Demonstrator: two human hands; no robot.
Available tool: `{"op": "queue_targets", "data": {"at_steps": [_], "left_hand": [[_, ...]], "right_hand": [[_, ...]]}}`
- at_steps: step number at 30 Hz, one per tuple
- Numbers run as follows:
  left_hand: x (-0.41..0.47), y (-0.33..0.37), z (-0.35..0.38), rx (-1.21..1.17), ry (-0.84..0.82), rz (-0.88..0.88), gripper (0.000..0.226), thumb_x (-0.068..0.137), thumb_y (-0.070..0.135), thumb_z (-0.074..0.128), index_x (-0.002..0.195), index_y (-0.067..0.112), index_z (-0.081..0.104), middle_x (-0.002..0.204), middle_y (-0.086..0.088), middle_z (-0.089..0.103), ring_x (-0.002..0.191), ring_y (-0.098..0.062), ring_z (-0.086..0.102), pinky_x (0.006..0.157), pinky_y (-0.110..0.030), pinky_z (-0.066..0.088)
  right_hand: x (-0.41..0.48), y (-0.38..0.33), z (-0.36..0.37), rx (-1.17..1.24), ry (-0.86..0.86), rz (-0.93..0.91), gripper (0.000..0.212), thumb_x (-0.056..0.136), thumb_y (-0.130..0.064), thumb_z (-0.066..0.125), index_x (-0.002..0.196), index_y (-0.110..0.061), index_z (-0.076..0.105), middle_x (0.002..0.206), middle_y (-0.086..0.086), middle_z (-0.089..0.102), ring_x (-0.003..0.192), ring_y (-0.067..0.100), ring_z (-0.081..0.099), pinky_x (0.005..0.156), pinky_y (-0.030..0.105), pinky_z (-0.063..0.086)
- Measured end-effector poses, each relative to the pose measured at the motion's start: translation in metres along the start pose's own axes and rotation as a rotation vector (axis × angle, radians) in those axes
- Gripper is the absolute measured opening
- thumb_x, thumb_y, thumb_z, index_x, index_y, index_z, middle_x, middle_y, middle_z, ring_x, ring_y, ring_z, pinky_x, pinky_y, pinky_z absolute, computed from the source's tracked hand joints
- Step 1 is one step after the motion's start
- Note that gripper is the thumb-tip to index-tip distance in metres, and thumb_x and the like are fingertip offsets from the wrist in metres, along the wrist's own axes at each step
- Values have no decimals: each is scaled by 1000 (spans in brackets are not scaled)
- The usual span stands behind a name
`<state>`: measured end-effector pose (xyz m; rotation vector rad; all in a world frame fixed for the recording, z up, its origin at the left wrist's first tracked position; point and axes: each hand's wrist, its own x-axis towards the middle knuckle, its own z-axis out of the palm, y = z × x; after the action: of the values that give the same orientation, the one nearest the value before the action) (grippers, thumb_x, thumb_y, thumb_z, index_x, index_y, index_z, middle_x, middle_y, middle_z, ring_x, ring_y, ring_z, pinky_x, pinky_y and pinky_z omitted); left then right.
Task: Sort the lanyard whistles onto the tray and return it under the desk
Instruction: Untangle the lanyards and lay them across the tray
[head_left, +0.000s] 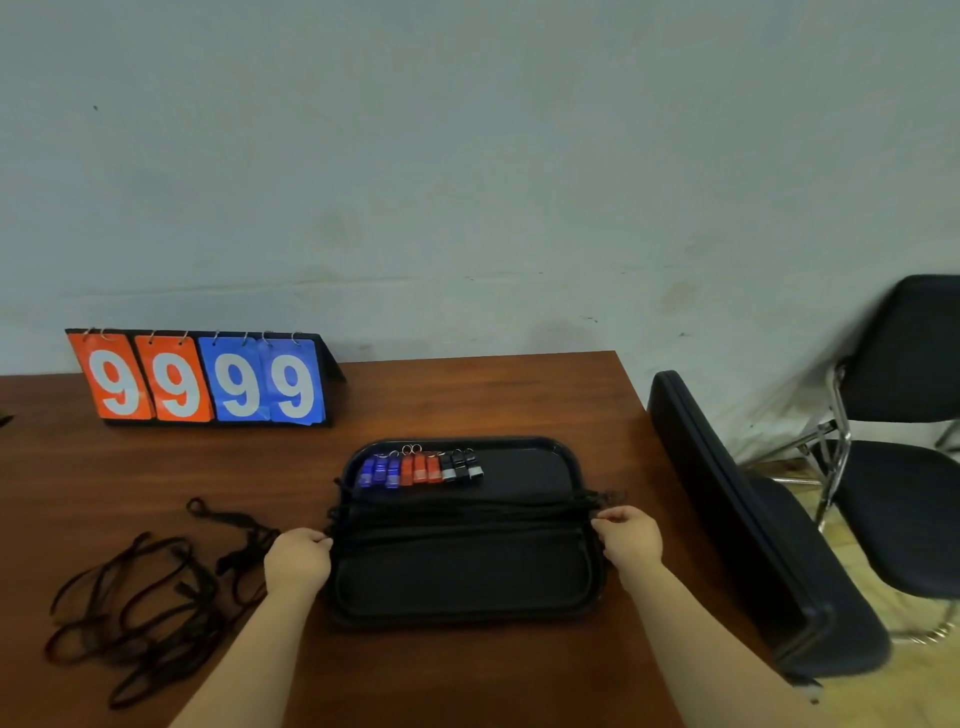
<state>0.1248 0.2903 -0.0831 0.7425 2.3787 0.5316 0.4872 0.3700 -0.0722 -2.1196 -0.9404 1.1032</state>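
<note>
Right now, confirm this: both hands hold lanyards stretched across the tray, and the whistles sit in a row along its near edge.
One error: the head view shows the whistles lined along the far edge of the tray, not its near one. The left hand and right hand do hold lanyards stretched across it.

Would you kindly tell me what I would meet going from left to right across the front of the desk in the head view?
Loose black lanyards → left hand → black tray, lanyard bundle stretched across it between both hands → right hand → black case → black chair.
</note>
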Motion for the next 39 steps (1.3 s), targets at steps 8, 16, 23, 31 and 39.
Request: {"op": "queue_targets", "data": {"at_steps": [8,16,23,31,39], "left_hand": [[7,15,1,-172,86,-137,31,84,18,73,107,1,64,108,-20,65,100,-38,61,77,-41,49],[12,13,4,-244,111,-174,37,78,22,79,105,0,65,102,-19,67,97,-37,63,85,-46,53],[4,11,3,-270,142,-166,38,79,28,78,101,0,63,101,-19,67,97,-38,62,80,-44,52],[8,-6,-7,-271,141,-139,35,87,32,68,108,4,62,95,-16,69,88,-35,64,80,-48,56],[-14,-34,-22,39,-56,-83,46,89,28,66,127,8,49,107,-14,64,85,-29,63,62,-33,48]], "right_hand": [[18,-4,9,-8,21,82,8,87,-13,69,95,-11,68,84,9,69,77,26,67,71,41,59],[23,-7,14,37,24,134,15,88,-13,69,100,-6,68,89,12,69,84,30,67,76,43,58],[16,-5,12,134,59,181,41,89,-17,67,124,0,54,106,19,66,93,35,65,75,42,56],[-6,-13,6,72,117,29,20,94,-16,59,111,-7,55,92,9,61,71,20,57,59,32,46],[-47,-32,53,-204,-174,-292,6,96,-20,58,98,-14,58,87,1,62,70,7,54,55,20,39]]}}
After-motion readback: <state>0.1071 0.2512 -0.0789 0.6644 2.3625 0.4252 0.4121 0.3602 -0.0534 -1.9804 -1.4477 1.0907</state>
